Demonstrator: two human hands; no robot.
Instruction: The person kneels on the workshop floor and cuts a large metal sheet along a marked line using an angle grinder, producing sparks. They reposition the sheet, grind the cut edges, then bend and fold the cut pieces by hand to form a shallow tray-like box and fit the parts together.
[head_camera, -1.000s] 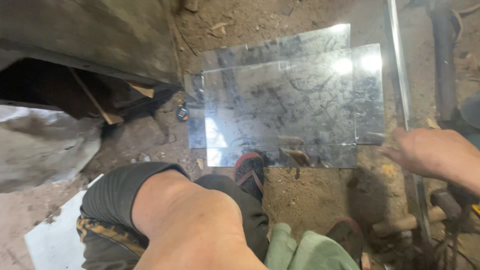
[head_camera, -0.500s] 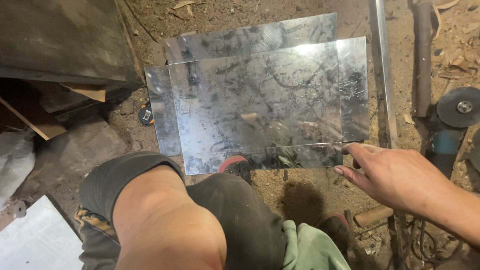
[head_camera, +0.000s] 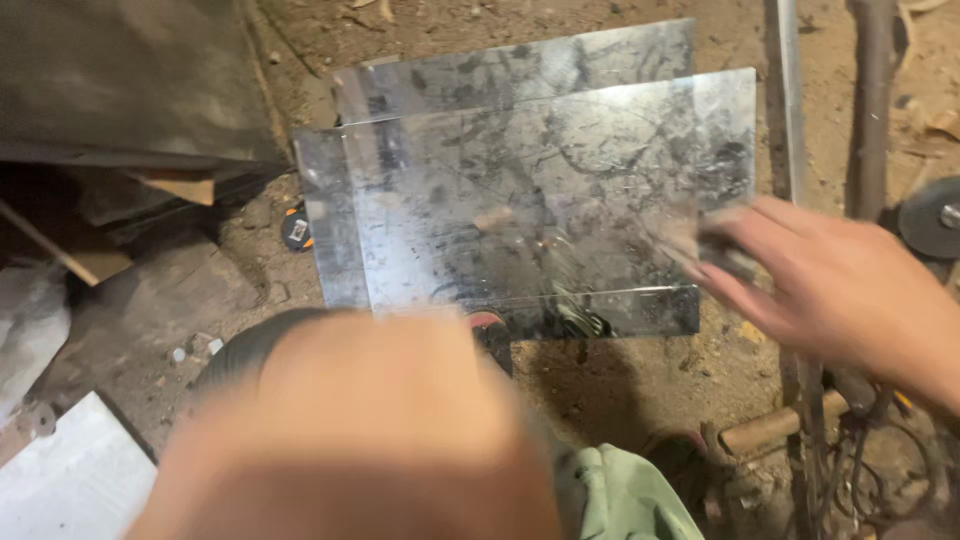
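Observation:
Two scratched, shiny metal sheets lie stacked on the dirt ground: the upper sheet (head_camera: 540, 190) overlaps the rear sheet (head_camera: 520, 65). My right hand (head_camera: 830, 290) reaches in from the right, its blurred fingertips over the upper sheet's right end near the front edge, fingers stretched out. I see nothing clearly gripped in it. My bare knee (head_camera: 360, 440) fills the foreground, blurred, with a dark rolled trouser leg around it. A red sandal (head_camera: 490, 325) peeks out at the sheet's front edge. My left hand is out of sight.
A small round black-and-orange tape measure (head_camera: 296, 228) lies left of the sheets. A long metal bar (head_camera: 785, 100) runs along the right, with a grinder disc (head_camera: 935, 215) beyond it. There is a dark slab (head_camera: 120, 70) upper left, a white board (head_camera: 60, 480) lower left and green cloth (head_camera: 620, 495).
My right hand has moved left and up, from the sheet's front right corner onto its right end. The view has closed in on the sheets.

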